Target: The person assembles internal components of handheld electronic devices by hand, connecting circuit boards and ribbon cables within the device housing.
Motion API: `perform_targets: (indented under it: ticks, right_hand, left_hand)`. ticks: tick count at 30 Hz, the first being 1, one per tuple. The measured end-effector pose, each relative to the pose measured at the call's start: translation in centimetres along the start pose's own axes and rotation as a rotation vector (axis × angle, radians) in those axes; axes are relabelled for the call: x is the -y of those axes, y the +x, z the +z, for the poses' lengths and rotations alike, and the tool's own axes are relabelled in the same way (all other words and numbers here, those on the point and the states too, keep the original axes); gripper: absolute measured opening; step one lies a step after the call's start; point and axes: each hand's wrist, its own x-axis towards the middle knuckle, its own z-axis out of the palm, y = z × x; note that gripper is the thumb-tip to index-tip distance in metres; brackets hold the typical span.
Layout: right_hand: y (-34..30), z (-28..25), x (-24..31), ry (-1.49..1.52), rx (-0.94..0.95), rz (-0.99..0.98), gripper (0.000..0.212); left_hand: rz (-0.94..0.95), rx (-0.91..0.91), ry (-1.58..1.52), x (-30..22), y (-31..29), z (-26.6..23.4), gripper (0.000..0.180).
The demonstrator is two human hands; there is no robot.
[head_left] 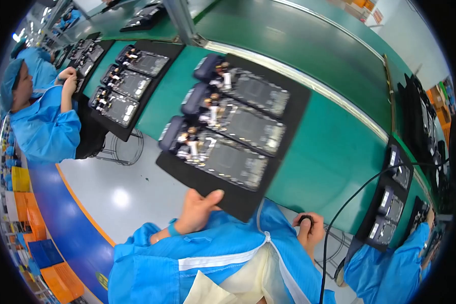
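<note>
My left hand (197,209) grips the near edge of a black tray (294,109), thumb on top. Three dark electronic boards lie on it in a row: the nearest board (223,159), a middle one (243,124) and a far one (256,91). The tray rests on the green conveyor belt (334,147) and hangs over its near edge. My right hand (309,228) is closed around a small black tool whose black cable (349,200) runs up to the right. Blue sleeves cover both arms.
A person in a blue coat and cap (38,119) works at the left beside another black tray (131,81) holding three boards. Another blue sleeve (395,268) and a further tray (395,197) are at the right. A metal post (180,20) stands behind.
</note>
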Motion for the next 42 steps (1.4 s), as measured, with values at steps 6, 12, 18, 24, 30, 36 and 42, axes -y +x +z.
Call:
perform_targets:
  ticks: [6, 12, 18, 24, 30, 36, 42]
  right_hand:
    - [3.6, 0.0, 3.5, -0.101, -0.212, 0.047, 0.016]
    - [4.7, 0.7, 4.9, 0.095, -0.329, 0.196, 0.024]
    - [5.9, 3.4, 5.5, 0.119, -0.108, 0.26, 0.028]
    - [6.2, 4.3, 3.9, 0.002, -0.16, 0.248, 0.022]
    - [6.8, 4.9, 4.0, -0.275, -0.133, 0.038, 0.023]
    - [7.0, 5.1, 4.0, -0.357, -0.101, 0.01, 0.023]
    - [7.0, 5.3, 3.9, -0.386, -0.079, -0.005, 0.024]
  left_hand:
    - [-0.445, 0.42, 0.004, 1.4, 1.7, 8.1, 0.041]
    - [-0.183, 0.871, 0.562, -3.1, 2.3, 7.9, 0.026]
    - [1.258, 0.065, 1.492, -3.3, 5.5, 8.1, 0.02]
    - [1.379, 0.232, 1.499, -2.4, 6.6, 6.1, 0.022]
    - [1.546, 0.208, 1.685, -2.3, 6.7, 5.7, 0.037]
    - [1.527, 0.238, 1.741, -2.4, 6.9, 5.6, 0.034]
    - [1.533, 0.249, 1.71, -2.4, 7.0, 5.6, 0.031]
